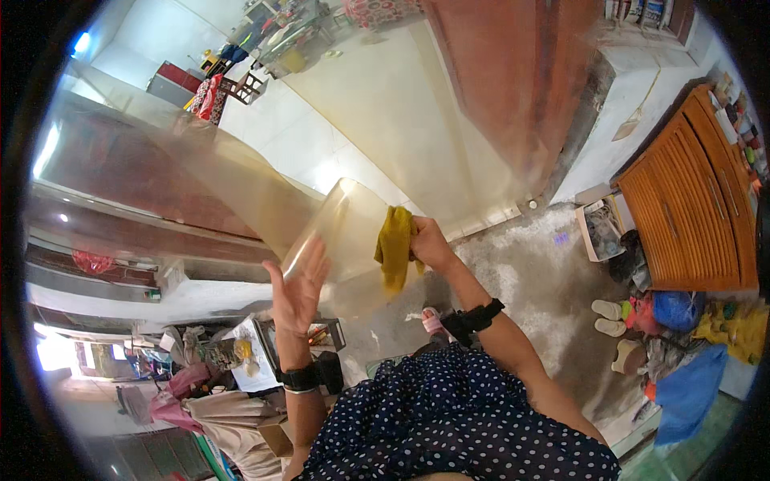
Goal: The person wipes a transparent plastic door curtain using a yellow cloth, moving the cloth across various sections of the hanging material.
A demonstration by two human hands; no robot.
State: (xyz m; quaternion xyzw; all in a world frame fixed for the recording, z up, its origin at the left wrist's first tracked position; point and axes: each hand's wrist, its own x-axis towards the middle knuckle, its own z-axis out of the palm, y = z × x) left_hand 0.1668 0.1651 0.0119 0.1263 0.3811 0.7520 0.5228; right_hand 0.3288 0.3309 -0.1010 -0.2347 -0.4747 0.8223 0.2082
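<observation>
Translucent plastic door-curtain strips [373,126], slightly yellowed, hang in the doorway before me. One strip's edge [328,219] curls toward me. My left hand [301,288] is raised at that curled edge, palm showing, thumb spread and fingers extended. Its fingers show through the plastic and seem to support it; whether they press on it I cannot tell. In my right hand [430,243] is a bunched yellow-green cloth [394,249], which hangs in front of the plastic. The cloth hides part of the strip, and whether it touches the surface is unclear.
To the right stands a slatted wooden cabinet [692,198], with an open box [600,228] of items beside it. Pale slippers [609,318] and bags [678,309] lie on the concrete floor [517,282]. Past the doorway are a wooden stool [243,88] and white tiles [264,129].
</observation>
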